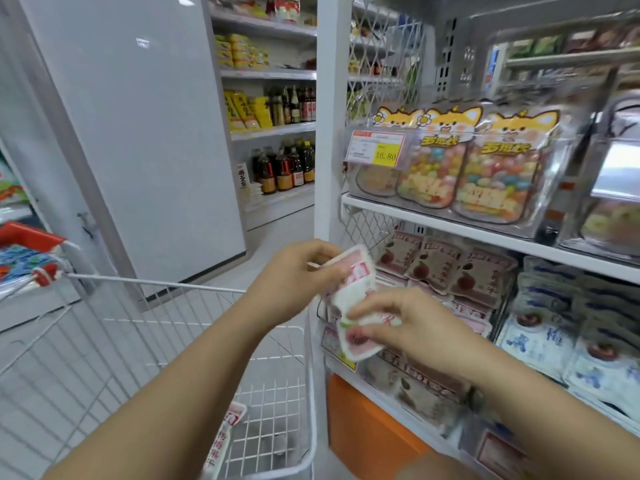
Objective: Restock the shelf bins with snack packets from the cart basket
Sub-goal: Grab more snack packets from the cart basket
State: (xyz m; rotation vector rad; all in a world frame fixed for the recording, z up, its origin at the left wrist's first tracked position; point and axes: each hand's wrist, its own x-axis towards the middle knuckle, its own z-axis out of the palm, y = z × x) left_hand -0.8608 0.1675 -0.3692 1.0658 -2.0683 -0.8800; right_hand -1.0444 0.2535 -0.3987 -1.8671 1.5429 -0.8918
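Note:
My left hand (294, 271) grips the top of a stack of pink-and-white snack packets (356, 292), held in front of the shelf's left end. My right hand (405, 323) pinches the lower packet of that stack from the right. Just behind them is a clear shelf bin (450, 271) with upright pink packets showing red fruit. Below my left forearm stands the white wire cart basket (277, 393), with one pink packet (225, 441) leaning in it.
The upper shelf (450, 220) holds cat-shaped candy bags (485, 168) behind a 16.80 price tag. Blue-and-white packets (561, 334) fill the bin to the right. An orange panel (363, 427) sits under the lower shelf. Bottles line a far aisle shelf (284, 161).

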